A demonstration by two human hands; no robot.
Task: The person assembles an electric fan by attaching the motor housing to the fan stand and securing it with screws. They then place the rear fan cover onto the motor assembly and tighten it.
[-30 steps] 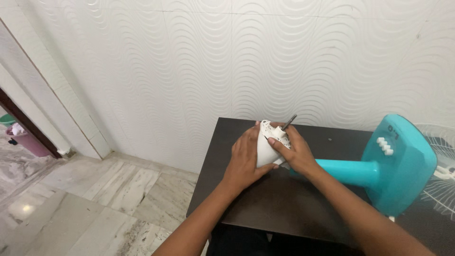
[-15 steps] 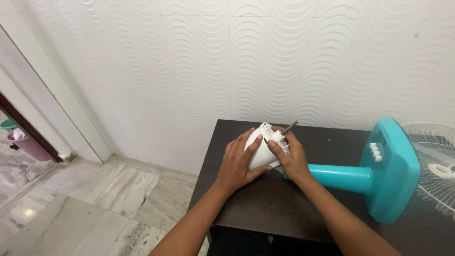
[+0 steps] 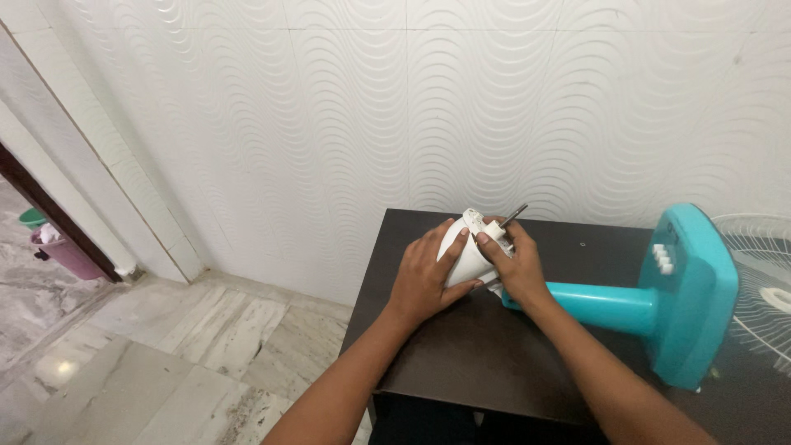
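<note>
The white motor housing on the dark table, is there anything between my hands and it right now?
Nothing visible. The left hand lies flat on the white motor housing, and the right hand grips its far side by the metal shaft. The teal stand lies off to the right, clear of both hands' contact.

- Dark table (image 3: 461, 363) stands against the wavy white tiled wall (image 3: 412, 107).
- Marble floor (image 3: 165, 354) lies left of the table.
- Purple bin (image 3: 62, 251) sits far left of the table.
</note>
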